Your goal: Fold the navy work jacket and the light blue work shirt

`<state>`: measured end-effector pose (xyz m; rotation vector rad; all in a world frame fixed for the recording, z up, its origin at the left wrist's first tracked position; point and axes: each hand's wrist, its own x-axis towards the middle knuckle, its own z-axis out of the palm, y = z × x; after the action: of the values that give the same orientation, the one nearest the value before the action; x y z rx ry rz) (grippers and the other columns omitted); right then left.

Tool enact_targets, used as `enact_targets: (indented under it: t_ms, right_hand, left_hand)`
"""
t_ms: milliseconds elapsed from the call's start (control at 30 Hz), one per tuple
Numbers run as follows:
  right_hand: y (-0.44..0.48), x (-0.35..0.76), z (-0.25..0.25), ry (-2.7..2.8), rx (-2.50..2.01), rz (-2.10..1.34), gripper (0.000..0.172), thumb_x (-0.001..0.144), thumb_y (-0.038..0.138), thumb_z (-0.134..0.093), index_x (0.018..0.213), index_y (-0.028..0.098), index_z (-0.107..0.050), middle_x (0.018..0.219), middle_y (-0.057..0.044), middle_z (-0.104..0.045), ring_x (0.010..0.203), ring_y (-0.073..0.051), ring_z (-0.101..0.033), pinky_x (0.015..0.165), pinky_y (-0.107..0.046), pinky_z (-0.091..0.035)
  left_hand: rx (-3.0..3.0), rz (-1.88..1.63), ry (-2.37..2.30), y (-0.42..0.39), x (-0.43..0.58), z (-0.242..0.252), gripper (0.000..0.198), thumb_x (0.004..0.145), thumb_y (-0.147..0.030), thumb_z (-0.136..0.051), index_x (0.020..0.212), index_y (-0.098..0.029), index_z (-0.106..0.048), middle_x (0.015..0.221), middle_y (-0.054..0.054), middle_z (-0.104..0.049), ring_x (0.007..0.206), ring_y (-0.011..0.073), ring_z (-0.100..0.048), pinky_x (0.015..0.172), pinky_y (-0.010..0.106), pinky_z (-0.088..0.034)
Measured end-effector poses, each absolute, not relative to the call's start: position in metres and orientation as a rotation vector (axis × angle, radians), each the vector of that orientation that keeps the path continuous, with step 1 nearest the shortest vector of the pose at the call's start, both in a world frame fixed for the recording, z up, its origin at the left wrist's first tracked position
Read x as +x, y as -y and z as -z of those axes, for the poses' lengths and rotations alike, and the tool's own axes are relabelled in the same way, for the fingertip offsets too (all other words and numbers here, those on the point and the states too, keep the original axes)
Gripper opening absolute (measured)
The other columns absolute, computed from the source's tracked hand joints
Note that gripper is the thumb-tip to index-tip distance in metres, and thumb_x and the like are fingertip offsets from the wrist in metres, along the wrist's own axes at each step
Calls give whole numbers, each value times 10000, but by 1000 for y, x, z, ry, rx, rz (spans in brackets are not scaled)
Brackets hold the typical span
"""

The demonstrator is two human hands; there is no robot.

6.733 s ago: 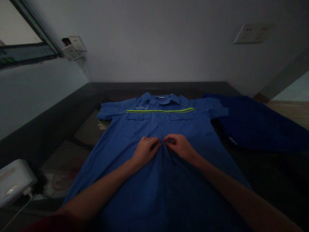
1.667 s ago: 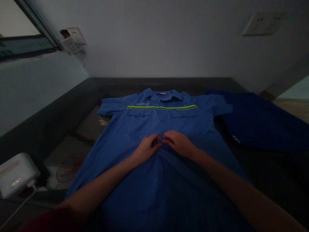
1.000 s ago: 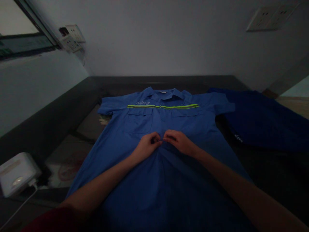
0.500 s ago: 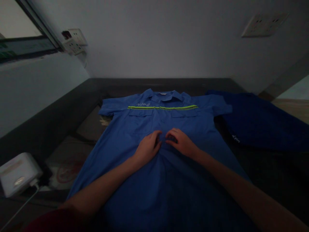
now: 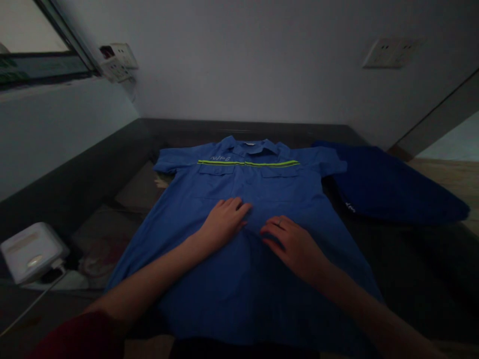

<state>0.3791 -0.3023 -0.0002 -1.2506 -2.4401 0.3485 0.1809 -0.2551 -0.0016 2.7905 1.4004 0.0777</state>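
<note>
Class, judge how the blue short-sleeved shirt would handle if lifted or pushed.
Lifted, the blue short-sleeved shirt would probably droop: it shows soft creases. Pushed, it would likely bunch up, not roll, since it lies spread flat.

plain indoor room, home or workplace unclear: pale wall (image 5: 243, 75), sockets (image 5: 391, 53), window (image 5: 35, 35), dark tabletop (image 5: 396, 269).

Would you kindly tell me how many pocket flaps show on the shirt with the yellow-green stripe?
2: the left-hand flap and the right-hand flap, as seen in the picture, both just below the stripe on the shirt. Neither is hidden.
</note>
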Motion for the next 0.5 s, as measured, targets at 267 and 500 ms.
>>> enact_targets:
  t_ms: [267,500]
  right_hand:
    - [360,351,19,2418,-1577,-337,220,799,256,-681,991,156,-638,1005,-113,-648,916,-279,-604,771,-421,-532]
    - [372,338,40,2192,-1784,-250,262,794,344,-682,967,160,-615,1009,-133,-612,918,-298,-564,773,-450,-497]
  left_hand:
    - [2519,-14,-1390,310,180,-13,94,882,-231,-559,963,-188,-578,924,51,-649,840,218,-634,713,305,-463]
    - [2225,-292,-1547,341,180,23,125,883,-214,-529,1003,-190,-553,970,60,-635,867,209,-621,737,297,-462]
